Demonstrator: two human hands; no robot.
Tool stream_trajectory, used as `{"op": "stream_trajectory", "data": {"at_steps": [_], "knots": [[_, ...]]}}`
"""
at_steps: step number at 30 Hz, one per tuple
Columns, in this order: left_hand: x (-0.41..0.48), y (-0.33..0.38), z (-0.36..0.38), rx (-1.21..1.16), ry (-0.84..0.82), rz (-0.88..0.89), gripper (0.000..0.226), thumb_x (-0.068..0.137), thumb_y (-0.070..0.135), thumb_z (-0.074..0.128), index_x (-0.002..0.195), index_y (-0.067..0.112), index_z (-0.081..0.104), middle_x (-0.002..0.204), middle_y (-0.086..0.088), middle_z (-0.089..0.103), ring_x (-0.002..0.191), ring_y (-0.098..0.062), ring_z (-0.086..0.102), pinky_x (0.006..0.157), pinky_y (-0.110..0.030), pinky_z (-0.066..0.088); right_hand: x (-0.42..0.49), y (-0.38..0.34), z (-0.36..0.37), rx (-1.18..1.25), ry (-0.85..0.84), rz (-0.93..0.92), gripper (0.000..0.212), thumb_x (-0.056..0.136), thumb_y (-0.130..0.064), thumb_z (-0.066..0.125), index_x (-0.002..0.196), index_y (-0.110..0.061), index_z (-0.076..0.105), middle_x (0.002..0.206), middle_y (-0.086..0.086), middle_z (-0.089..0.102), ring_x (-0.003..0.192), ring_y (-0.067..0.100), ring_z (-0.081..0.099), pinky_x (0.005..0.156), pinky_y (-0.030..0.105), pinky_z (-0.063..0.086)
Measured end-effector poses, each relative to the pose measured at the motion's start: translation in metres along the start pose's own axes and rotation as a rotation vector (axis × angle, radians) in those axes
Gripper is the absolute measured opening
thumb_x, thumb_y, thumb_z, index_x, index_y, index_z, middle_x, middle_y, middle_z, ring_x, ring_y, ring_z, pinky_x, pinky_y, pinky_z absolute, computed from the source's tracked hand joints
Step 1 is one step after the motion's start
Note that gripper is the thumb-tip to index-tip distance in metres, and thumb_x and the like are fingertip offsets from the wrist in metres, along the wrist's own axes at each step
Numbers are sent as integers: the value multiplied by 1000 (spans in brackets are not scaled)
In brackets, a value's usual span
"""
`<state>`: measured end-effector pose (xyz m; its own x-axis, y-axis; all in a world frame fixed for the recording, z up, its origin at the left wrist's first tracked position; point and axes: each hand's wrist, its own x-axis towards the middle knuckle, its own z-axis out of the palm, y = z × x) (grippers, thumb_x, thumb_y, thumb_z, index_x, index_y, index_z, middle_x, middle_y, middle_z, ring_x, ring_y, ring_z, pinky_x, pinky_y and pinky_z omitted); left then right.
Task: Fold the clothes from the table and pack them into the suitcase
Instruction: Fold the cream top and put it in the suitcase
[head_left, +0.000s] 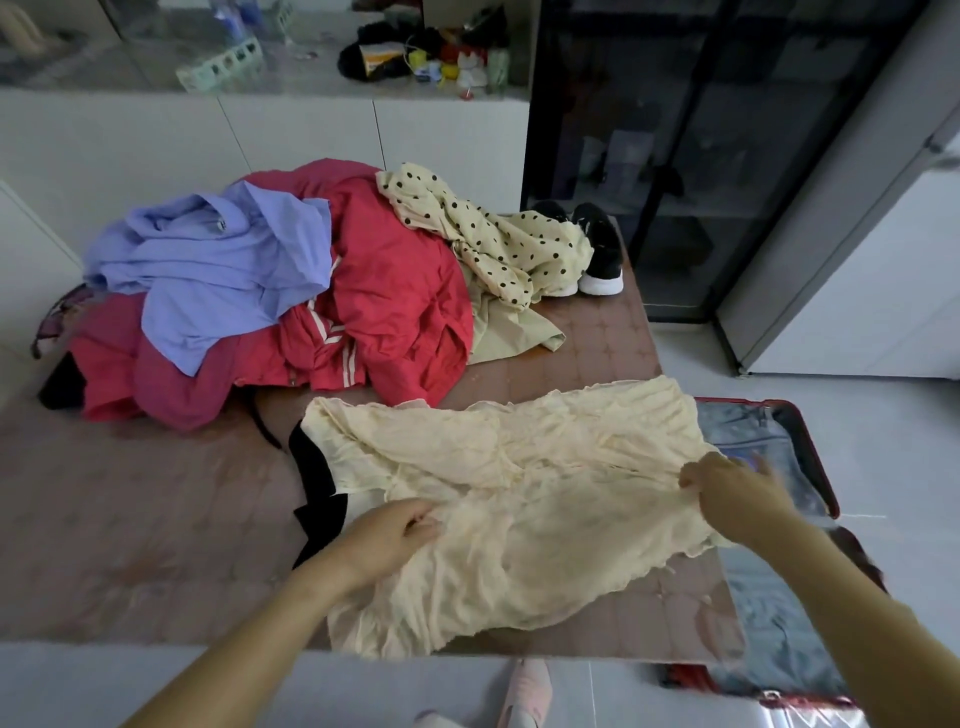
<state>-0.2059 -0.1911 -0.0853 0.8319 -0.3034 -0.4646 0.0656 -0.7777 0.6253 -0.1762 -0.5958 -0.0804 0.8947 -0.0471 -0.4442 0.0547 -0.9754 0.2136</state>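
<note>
A crinkled cream garment (524, 499) lies spread on the near right part of the brown table (130, 519), over a black piece of cloth (317, 483). My left hand (387, 535) pinches the cream fabric at its left side. My right hand (737, 493) grips its right edge, lifted a little above the table. Behind lies a pile: a lilac shirt (218, 270), a red jacket with white stripes (395, 306), a pink garment (171, 384) and a cream polka-dot garment (498, 244). The open red suitcase (810, 462) with a blue lining sits on the floor, right of the table.
Black sneakers with white soles (602, 254) stand on the table's far right corner. A dark glass cabinet (701, 130) rises behind them. White cupboards line the back wall, with clutter on the counter (426, 57). A pink slipper (524, 696) shows at the bottom on the pale floor.
</note>
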Motion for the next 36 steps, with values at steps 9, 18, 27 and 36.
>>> {"op": "stream_trajectory", "data": {"at_steps": [9,18,27,36], "knots": [[50,0,-30,316,400,51,46,89,28,61,133,19,49,137,1,48,126,-21,44,102,-33,38,25,-9,0,80,226,92,33,94,-42,46,126,-33,50,127,-8,52,114,14,55,105,37,29],[115,10,-42,619,109,39,81,79,49,67,146,25,29,144,-3,41,137,-23,33,112,-35,26,68,-11,-9,229,50,43,64,91,-54,48,146,-38,20,154,-7,26,129,11,46,115,51,2],[124,9,-104,150,451,-2,23,82,15,63,103,11,72,100,-5,69,94,-22,63,80,-34,47,133,10,-57,77,131,-157,28,94,-46,44,112,-36,63,119,-10,59,115,12,53,107,38,22],[145,14,-182,-59,881,-141,25,85,-6,52,104,-3,67,99,-18,67,93,-28,60,75,-26,36,212,17,-121,57,304,-138,31,101,-32,31,128,-30,47,108,1,67,105,20,59,108,36,23]]}}
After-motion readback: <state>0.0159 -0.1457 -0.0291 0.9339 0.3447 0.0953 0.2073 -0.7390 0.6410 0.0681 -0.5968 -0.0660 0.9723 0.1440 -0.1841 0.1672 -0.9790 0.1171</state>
